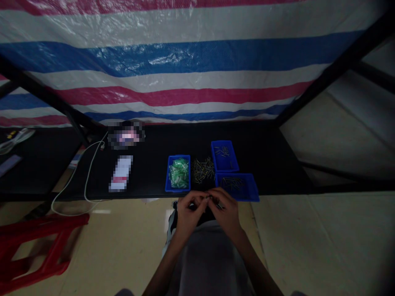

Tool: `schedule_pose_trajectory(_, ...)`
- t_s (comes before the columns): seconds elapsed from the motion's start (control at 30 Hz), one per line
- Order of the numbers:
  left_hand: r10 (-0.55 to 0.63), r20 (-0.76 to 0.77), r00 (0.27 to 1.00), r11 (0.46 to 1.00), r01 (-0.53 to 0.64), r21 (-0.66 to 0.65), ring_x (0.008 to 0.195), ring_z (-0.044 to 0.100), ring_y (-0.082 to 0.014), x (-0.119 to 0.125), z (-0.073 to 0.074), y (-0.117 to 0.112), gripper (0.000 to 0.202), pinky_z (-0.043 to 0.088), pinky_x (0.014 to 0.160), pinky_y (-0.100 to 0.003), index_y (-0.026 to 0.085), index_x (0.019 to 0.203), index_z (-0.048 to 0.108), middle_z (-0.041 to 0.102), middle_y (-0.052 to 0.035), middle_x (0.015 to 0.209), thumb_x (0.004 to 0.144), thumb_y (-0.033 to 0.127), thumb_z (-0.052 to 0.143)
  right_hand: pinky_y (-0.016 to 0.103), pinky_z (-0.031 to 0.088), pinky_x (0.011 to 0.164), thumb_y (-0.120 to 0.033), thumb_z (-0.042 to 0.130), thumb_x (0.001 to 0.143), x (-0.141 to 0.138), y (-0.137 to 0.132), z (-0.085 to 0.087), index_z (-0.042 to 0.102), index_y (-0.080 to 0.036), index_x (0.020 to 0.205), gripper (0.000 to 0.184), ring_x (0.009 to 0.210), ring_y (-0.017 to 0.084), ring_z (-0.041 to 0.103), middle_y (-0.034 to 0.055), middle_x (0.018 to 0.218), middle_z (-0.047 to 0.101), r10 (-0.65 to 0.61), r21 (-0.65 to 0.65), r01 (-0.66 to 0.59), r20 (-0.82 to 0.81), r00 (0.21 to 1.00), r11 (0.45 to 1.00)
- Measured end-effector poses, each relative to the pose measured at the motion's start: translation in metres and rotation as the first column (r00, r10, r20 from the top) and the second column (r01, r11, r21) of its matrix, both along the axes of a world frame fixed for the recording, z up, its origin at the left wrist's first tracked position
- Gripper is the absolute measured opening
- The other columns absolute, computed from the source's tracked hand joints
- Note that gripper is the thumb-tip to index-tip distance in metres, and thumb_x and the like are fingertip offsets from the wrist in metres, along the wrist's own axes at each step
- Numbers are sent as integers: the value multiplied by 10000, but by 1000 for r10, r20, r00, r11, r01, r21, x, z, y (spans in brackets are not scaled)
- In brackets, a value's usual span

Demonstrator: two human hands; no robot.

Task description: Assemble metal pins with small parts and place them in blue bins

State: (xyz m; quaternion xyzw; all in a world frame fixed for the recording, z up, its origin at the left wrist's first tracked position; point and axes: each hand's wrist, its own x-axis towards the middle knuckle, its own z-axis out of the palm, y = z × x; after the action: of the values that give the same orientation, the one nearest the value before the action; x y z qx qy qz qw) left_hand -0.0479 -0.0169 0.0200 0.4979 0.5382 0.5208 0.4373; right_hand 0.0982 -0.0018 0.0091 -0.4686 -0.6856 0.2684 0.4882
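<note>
My left hand [191,206] and my right hand [223,206] meet fingertip to fingertip at the front edge of the black table. Both are closed in a pinch around something small and dark that I cannot make out. Just beyond them lies a loose pile of thin metal pins [203,169]. Left of the pile, a blue tray [167,184] holds green and clear small pieces [179,172]. To the right, one blue tray [226,166] contains a few thin metal pieces. Nearest my right hand, another blue tray [250,190] with more of them juts over the table edge.
A striped plastic sheet [185,55] hangs behind the black table [148,164]. On its left part are a blurred-out white item [121,173] and a blurred-out bundle [127,135]. A white cable [87,176] loops over the front edge. A red stool [58,246] stands lower left.
</note>
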Motion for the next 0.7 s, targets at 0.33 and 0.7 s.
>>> schedule_pose_trajectory(0.33, -104, -265, 959, 989, 73, -125, 542, 582, -118, -4, -19, 0, 191, 432, 576, -208, 199, 1023, 765, 598, 43, 584, 1009, 328, 624, 269, 472, 556, -326, 779, 941, 68, 0, -1, 682, -233, 874, 151, 579, 121, 578, -16, 760, 676, -283, 90, 269, 289, 915, 959)
schedule_pose_trajectory(0.7, -236, -740, 630, 971, 175, -160, 931, 781, -198, 24, -34, 20, 336, 554, 783, -265, 251, 1377, 635, 815, -37, 1064, 1050, 230, 559, 246, 469, 612, -298, 722, 983, 64, 15, 4, 619, -217, 835, 198, 577, 109, 593, -40, 701, 644, -283, 146, 250, 280, 917, 957)
